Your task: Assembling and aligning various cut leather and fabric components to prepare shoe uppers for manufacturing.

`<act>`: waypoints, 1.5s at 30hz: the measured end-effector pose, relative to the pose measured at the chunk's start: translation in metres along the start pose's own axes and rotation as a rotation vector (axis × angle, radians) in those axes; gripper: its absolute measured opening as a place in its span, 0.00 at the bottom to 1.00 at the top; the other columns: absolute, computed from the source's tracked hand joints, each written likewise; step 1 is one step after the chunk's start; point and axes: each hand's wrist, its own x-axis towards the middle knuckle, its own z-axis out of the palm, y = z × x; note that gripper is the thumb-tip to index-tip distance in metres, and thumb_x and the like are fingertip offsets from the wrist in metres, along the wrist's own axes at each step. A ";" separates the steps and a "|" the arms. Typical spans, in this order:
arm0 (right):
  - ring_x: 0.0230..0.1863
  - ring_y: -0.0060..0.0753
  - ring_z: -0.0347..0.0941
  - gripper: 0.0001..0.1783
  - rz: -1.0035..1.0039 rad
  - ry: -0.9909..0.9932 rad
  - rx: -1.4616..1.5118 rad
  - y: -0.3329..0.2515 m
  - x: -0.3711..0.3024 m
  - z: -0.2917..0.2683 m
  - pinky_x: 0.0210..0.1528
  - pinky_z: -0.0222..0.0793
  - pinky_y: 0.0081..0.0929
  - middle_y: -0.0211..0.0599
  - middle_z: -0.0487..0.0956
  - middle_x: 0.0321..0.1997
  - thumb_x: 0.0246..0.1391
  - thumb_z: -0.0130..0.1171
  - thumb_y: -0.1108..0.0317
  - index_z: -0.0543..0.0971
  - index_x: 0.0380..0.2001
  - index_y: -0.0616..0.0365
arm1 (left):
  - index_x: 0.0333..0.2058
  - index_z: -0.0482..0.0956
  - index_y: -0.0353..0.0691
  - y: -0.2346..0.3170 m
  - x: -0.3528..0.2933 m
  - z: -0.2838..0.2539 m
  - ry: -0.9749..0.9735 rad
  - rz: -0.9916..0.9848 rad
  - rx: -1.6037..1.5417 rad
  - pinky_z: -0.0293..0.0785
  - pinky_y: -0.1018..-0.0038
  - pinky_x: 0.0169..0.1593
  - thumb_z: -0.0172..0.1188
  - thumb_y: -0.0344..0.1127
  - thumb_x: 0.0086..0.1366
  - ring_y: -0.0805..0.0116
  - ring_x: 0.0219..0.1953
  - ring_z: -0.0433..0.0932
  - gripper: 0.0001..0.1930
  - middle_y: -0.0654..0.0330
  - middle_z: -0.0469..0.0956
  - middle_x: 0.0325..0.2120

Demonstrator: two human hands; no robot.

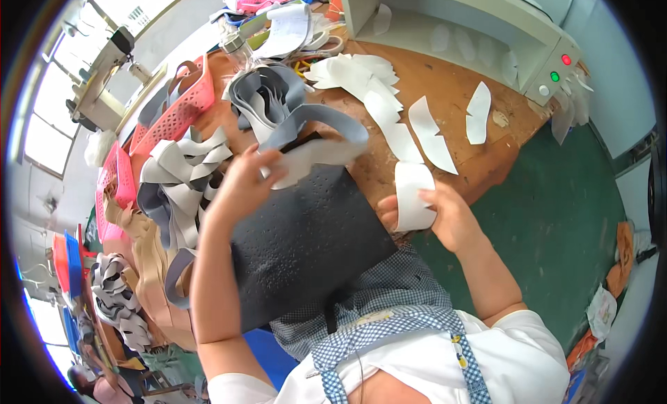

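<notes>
My left hand (243,185) is raised over a black perforated mat (306,244) and grips a pale cut-out piece (313,161) that blurs as it moves; a grey strap-shaped piece (326,119) curls just above it. My right hand (445,216) holds a white cut-out piece (412,195) at the table's near edge. More white cut-out pieces (389,112) lie in a loose row on the brown wooden table (445,84) beyond it.
Heaps of grey and white cut pieces (184,171) and tan ones (149,265) lie at the left beside pink baskets (177,105). A pale green machine (486,36) with red and green buttons stands at the back right. Green floor (556,216) lies to the right.
</notes>
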 end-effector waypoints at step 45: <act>0.57 0.25 0.70 0.37 -0.016 -0.108 -0.102 0.033 0.007 0.063 0.61 0.66 0.28 0.35 0.73 0.56 0.55 0.60 0.81 0.59 0.66 0.62 | 0.41 0.79 0.27 0.082 -0.103 0.069 0.223 -0.312 -0.484 0.74 0.77 0.38 0.58 0.28 0.67 0.67 0.31 0.82 0.09 0.52 0.83 0.31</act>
